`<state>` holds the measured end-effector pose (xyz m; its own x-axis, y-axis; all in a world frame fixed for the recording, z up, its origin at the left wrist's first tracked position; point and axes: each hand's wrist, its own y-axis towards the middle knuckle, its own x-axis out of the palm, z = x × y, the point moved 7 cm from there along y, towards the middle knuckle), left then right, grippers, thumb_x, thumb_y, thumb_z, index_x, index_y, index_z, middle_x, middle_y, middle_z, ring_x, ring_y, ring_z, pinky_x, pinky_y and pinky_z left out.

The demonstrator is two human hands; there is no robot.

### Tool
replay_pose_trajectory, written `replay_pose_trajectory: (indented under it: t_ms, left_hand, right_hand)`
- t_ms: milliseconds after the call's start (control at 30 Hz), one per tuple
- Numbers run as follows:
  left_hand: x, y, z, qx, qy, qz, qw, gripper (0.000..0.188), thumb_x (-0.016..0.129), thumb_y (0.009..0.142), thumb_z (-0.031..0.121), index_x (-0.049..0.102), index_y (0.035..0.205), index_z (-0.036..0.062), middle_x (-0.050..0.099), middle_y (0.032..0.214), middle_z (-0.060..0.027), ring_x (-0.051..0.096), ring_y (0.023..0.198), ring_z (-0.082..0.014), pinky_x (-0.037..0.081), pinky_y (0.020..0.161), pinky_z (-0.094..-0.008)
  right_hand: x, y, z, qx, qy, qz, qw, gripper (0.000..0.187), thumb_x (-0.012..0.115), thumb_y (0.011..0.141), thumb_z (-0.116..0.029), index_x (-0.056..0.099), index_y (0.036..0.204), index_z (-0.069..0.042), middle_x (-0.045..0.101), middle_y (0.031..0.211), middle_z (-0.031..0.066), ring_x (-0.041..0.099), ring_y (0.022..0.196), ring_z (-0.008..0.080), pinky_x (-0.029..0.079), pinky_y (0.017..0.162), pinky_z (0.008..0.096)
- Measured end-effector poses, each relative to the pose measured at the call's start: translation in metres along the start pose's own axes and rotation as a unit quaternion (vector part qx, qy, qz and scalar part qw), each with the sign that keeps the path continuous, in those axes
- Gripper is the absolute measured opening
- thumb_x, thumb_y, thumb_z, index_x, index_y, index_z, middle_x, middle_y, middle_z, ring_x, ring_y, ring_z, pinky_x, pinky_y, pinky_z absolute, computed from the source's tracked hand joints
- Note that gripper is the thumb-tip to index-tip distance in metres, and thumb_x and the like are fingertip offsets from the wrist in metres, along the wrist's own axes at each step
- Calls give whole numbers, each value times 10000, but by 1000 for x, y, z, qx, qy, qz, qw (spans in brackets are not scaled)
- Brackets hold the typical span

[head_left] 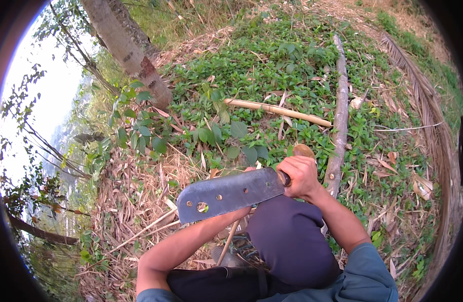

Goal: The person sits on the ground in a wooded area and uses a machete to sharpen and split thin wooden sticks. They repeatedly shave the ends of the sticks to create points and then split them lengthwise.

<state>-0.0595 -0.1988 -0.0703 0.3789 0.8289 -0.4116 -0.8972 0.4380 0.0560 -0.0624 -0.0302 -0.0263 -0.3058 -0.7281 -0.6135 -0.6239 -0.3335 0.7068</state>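
My right hand [301, 173] is wrapped round the wooden handle of a broad machete [226, 194]. Its wide grey blade, pierced by several holes, points left across the front of me, above my raised knee [291, 236]. Behind the blade, my left hand [250, 169] is almost wholly hidden; only a bit of it shows past the upper edge, so its grip cannot be made out. The left forearm passes under the blade. Below the blade a thin brown stick [228, 245] slants down toward a shoe [226, 255].
A grey log [340, 105] lies lengthwise to the right, with a peeled yellowish pole [279, 110] ending against it. A tree trunk [128, 55] leans at the upper left. Green plants and dry leaves cover the ground. One long dried palm frond [417, 80] lies at far right.
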Motion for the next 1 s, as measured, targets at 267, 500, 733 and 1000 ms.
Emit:
replay_pose_trajectory:
  t_ms: [267,500,733,1000]
  left_hand:
    - [-20,-12,39,93,135,39,986,248,600,904,103,585,1146,51,641,1026,-134,640,903,-271,511,776,-385]
    - [-20,-25,50,185,307,63,931,321,639,833,89,606,1150,47,646,989,-149,645,831,-310,515,716,-409]
    - [-9,-21,64,274,466,5,841,256,566,849,175,628,1081,88,659,984,-105,639,865,-326,517,809,-440]
    - [-8,-12,36,203,194,5,960,521,617,826,469,613,1216,123,617,1185,-129,594,1067,-322,436,1007,-458]
  right_hand:
    - [0,10,-8,-34,-42,-26,998,294,727,520,-169,614,780,-91,614,714,62,633,664,275,499,615,385]
    - [5,7,-9,-27,-55,-36,997,278,737,572,-232,618,779,-92,607,727,59,638,690,270,506,635,388]
    - [3,4,-7,-21,-57,-11,998,268,726,610,-265,612,775,-87,576,712,65,628,687,271,506,639,391]
    - [-6,0,-1,-14,-63,17,998,279,704,651,-317,627,776,-80,582,714,69,624,685,281,513,653,399]
